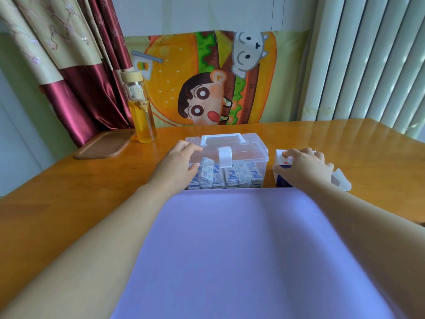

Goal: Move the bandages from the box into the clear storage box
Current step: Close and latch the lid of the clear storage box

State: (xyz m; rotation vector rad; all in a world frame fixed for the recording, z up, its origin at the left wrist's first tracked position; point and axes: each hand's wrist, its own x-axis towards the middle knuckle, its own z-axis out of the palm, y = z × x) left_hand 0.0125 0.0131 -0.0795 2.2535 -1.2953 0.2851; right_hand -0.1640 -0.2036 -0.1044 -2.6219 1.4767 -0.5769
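Small box (280,157) sits just right of the clear storage box (241,155), nearest the right hand (305,166), whose fingers (293,153) grip its top; left hand (177,164) holds the clear one's left end.

You've got a glossy orange-brown wooden table (322,139), maroon-and-beige satin curtain (76,72) left, white vertical blinds (372,56) right, cartoon burger cloth (207,77) on the pale wall (184,12). Daylight glare on tabletop.

blue-and-white printed bandages (226,178) fill the clear storage box (257,155); lilac mat (230,249) on honey-orange tabletop (69,192); maroon-and-beige curtain (69,65) at ten o'clock.
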